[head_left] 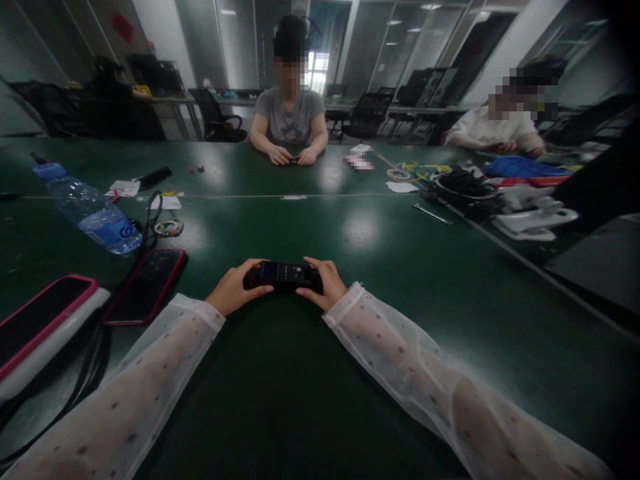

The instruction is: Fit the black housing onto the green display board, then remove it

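A small black device (286, 273) with a dark screen on its left part lies level at the middle of the green table (300, 373). Its left end is gripped by my left hand (239, 287), thumb at the near edge and fingers at the far edge. On the right end, my right hand (326, 283) holds it the same way. Sheer white sleeves with dark dots cover both forearms. Left of my left hand lies a dark phone in a red case (146, 287).
A tilted water bottle (95, 210), another phone (47, 313) and black cables are at the left. Papers and a small coil (169, 228) lie beyond. A wrench (433, 214) and piled cables (465, 187) are at the right. Two people sit across the table.
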A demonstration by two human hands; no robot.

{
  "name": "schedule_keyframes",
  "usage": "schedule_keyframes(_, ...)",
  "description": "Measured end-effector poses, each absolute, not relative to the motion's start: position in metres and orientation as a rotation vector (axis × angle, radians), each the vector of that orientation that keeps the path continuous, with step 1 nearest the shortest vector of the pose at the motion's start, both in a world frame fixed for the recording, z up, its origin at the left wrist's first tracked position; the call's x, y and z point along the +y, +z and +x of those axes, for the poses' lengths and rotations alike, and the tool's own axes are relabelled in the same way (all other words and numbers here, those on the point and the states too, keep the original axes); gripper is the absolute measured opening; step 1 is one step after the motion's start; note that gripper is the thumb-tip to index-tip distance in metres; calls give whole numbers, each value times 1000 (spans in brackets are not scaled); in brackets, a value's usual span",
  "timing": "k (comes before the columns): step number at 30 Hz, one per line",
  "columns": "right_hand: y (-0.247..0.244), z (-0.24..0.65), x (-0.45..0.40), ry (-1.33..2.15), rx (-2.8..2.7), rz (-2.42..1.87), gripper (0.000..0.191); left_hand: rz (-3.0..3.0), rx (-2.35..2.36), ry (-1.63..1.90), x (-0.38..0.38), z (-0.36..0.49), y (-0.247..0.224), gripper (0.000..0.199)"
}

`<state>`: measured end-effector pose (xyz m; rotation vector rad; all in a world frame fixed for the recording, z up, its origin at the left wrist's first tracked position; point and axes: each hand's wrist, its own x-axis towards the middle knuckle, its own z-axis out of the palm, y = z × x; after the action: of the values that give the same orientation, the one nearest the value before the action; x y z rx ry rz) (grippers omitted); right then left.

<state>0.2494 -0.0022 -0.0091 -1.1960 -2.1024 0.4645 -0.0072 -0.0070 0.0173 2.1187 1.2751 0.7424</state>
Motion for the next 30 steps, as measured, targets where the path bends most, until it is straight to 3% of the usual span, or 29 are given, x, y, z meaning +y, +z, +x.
schedule_keyframes(5, -6, 253, 2, 563, -2140, -1157, 56, 2107, 1264, 716, -7, -8, 19, 47)
schedule_keyframes(30, -9, 253, 5, 801, -1969, -1090, 55, 2122, 1272, 649, -7, -9, 21, 57)
